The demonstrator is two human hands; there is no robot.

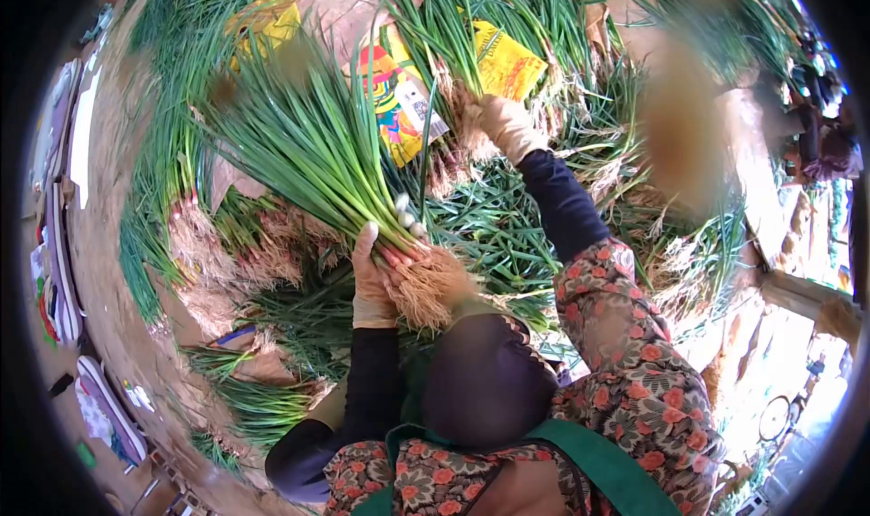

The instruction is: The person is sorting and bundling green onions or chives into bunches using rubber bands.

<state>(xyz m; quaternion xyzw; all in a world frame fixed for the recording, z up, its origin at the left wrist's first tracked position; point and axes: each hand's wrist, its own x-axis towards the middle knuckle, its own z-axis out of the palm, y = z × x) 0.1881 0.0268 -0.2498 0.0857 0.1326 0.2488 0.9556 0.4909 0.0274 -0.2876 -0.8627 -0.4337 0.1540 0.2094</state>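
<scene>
My left hand [370,276], in a pale glove, is wrapped round the lower stalks of a large bunch of spring onions [313,158]. Its green leaves fan out to the upper left, and the tan roots [424,289] hang at the lower right. Farther up, my right hand [510,128], also gloved, is closed at the base of other spring onions [462,49] on the pile. Between the hands lies a colourful printed sack [390,81], partly covered by leaves. The right fingertips are mostly hidden.
Heaps of spring onions [195,235] lie at the left, and more [684,253] at the right. A yellow printed bag [507,61] rests on the pile. A dark rounded head covering [489,380] fills the lower middle. Dark-clothed figures [820,135] show at the far right. Brown blurs spot the view.
</scene>
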